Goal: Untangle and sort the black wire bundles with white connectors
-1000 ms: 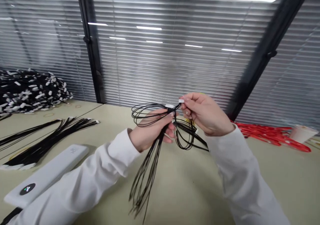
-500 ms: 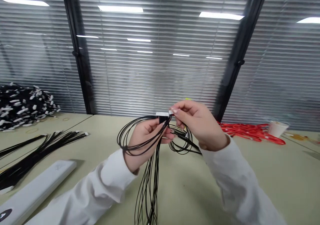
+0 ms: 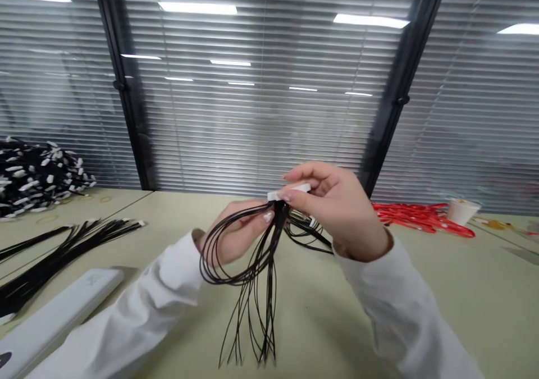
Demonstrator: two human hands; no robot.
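Note:
A bundle of thin black wires [image 3: 252, 261] hangs in front of me above the table, looped on the left with loose ends dangling down. Its white connector [image 3: 288, 192] is pinched between the fingers of my right hand [image 3: 332, 213]. My left hand [image 3: 236, 233] is closed around the wires just below the connector. A second small coil of black wires [image 3: 309, 234] lies on the table behind my hands, partly hidden by them.
A beige table [image 3: 442, 289] runs before a wall of blinds. Far left lies a heap of black wires with white connectors [image 3: 33, 174], and straight black wire bundles [image 3: 63, 250] nearer. A white flat device [image 3: 54, 317] sits at lower left. Red cables [image 3: 416, 217] and a paper cup [image 3: 462, 210] are right.
The wire loop has swung down to the left and the loose ends hang lower. My right hand has turned the white connector over my left fingers. The view shifted slightly right.

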